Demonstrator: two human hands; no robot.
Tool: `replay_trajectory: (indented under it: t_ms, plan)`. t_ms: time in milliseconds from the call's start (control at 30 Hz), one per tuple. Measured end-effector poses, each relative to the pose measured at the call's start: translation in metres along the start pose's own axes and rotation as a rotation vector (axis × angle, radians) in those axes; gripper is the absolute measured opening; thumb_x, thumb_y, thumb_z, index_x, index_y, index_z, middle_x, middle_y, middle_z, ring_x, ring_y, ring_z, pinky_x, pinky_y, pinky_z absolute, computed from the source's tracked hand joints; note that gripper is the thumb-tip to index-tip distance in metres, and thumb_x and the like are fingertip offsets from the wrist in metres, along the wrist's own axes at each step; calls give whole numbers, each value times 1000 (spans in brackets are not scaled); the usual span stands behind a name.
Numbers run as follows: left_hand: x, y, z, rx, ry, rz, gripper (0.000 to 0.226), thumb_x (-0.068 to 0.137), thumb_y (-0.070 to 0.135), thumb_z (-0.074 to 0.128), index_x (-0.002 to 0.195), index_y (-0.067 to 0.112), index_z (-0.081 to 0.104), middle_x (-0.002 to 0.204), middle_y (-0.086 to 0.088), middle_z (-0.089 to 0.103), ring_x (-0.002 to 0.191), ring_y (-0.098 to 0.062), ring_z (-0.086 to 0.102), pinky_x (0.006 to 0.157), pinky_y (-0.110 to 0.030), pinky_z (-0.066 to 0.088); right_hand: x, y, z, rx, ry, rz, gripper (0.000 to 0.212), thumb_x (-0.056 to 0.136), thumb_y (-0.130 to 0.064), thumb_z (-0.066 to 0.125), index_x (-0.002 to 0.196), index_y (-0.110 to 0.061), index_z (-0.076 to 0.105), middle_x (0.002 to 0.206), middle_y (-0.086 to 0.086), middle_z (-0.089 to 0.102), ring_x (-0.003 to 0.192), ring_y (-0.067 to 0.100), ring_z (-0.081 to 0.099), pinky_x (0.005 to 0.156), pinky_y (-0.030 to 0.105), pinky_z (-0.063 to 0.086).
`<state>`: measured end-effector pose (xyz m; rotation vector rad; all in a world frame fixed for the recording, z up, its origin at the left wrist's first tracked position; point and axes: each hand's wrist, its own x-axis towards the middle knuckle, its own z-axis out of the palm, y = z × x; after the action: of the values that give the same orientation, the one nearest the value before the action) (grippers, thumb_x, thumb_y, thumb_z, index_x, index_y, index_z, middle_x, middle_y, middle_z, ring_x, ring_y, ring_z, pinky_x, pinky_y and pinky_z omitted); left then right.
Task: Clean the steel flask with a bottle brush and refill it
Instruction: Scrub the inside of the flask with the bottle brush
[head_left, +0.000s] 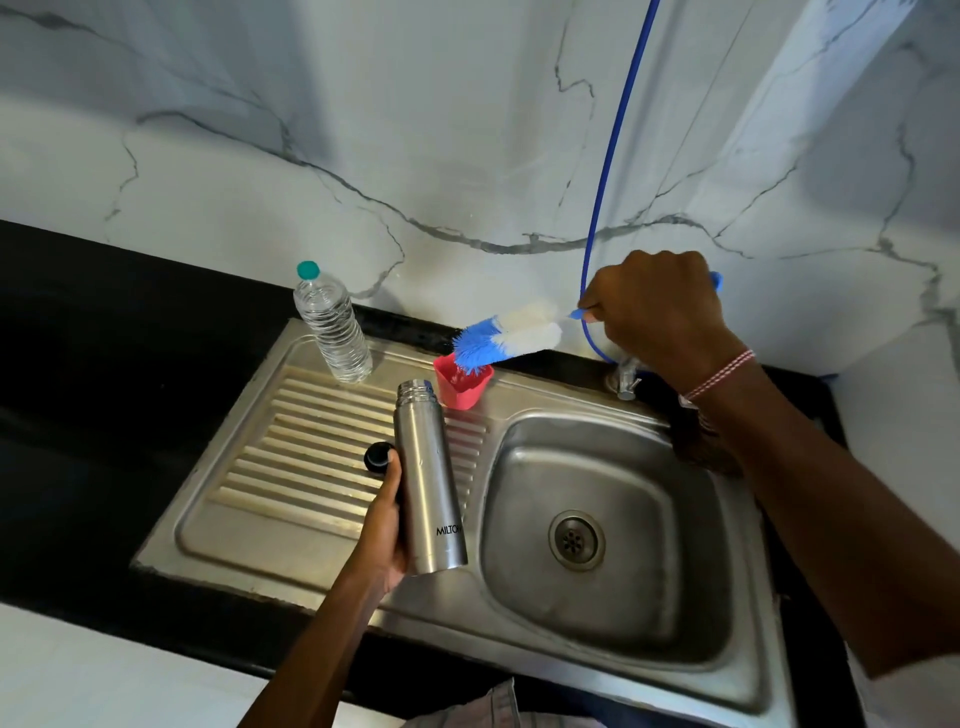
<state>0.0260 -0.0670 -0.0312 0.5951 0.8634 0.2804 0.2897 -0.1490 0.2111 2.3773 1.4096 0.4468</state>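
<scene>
My left hand (382, 525) grips the steel flask (428, 478) upright and uncapped over the drainboard, beside the basin. Just left of my thumb, the flask's black cap (377, 457) lies on the drainboard. My right hand (657, 306) holds the blue handle of the bottle brush (511, 338) above the sink's back edge. The brush points left, and its blue-and-white bristle tip dips into a small red cup (462, 384) standing behind the flask.
A clear plastic water bottle (332, 327) with a teal cap stands at the drainboard's back left. The steel sink (597, 545) has a drain in its basin and a tap (626, 376) at the back. A blue hose (608, 171) runs down the marble wall.
</scene>
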Motion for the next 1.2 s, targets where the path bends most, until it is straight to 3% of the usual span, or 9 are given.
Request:
replay_trajectory:
  t_ms: [133, 233, 333, 533, 600, 767, 967, 1100, 1200]
  plan:
    - [-1, -1, 1, -2, -10, 11, 74, 93, 68, 47, 137, 11, 63, 131, -20, 68, 114, -31, 67, 105, -48, 49, -6, 0, 3, 15, -31, 23, 22, 99, -26, 59, 117, -29, 72, 76, 0, 45, 80, 29, 65, 69, 35, 35]
    - [-2, -1, 1, 3, -10, 11, 72, 94, 68, 46, 137, 12, 63, 130, -20, 69, 110, -30, 70, 100, -46, 51, 1, -7, 13, 35, -36, 16, 20, 99, -27, 60, 115, -27, 72, 81, 2, 55, 83, 31, 67, 70, 36, 36]
    - [-4, -2, 0, 11, -11, 8, 74, 93, 70, 47, 137, 13, 63, 131, -19, 69, 111, -29, 69, 98, -44, 51, 15, -22, 25, 16, -53, -25, 20, 96, -22, 63, 114, -27, 71, 94, 1, 67, 86, 28, 68, 72, 36, 41]
    - [-6, -4, -3, 12, -6, 10, 74, 92, 70, 47, 136, 13, 63, 130, -20, 69, 109, -29, 69, 99, -45, 52, 38, -59, 27, -79, -120, -153, 15, 95, -8, 60, 106, -15, 67, 92, 3, 63, 93, 29, 69, 71, 34, 35]
    - [-6, -5, -5, -2, -10, 9, 76, 90, 71, 49, 137, 13, 63, 131, -20, 68, 110, -30, 69, 103, -47, 51, 44, -71, 27, -112, -132, -199, 17, 96, -7, 58, 108, -15, 67, 100, 4, 68, 96, 29, 69, 72, 34, 35]
    - [-7, -5, -6, -32, 9, 17, 77, 86, 71, 52, 134, 11, 65, 120, -18, 73, 99, -27, 72, 104, -49, 50, 47, -78, 34, -150, -147, -246, 18, 97, -5, 56, 109, -13, 67, 103, 5, 69, 94, 27, 69, 71, 33, 36]
    - [-7, -3, -2, -6, 4, 8, 74, 91, 69, 48, 134, 11, 64, 122, -18, 73, 102, -27, 72, 96, -45, 54, 32, -34, 25, -42, -98, -77, 17, 94, -18, 65, 109, -23, 71, 100, 3, 69, 94, 30, 70, 72, 36, 35]
    - [-4, -3, 2, -9, -10, -9, 75, 91, 69, 49, 138, 11, 61, 127, -19, 71, 110, -31, 69, 106, -50, 48, -12, 10, 13, 44, -53, 117, 15, 95, -31, 62, 104, -31, 74, 91, 2, 67, 87, 31, 70, 71, 34, 38]
    - [0, -4, 7, -4, -10, -18, 75, 91, 68, 51, 139, 11, 61, 127, -19, 71, 111, -31, 69, 105, -50, 49, -62, 30, 14, 189, 16, 248, 15, 94, -38, 63, 101, -37, 77, 85, 7, 69, 79, 37, 69, 68, 35, 42]
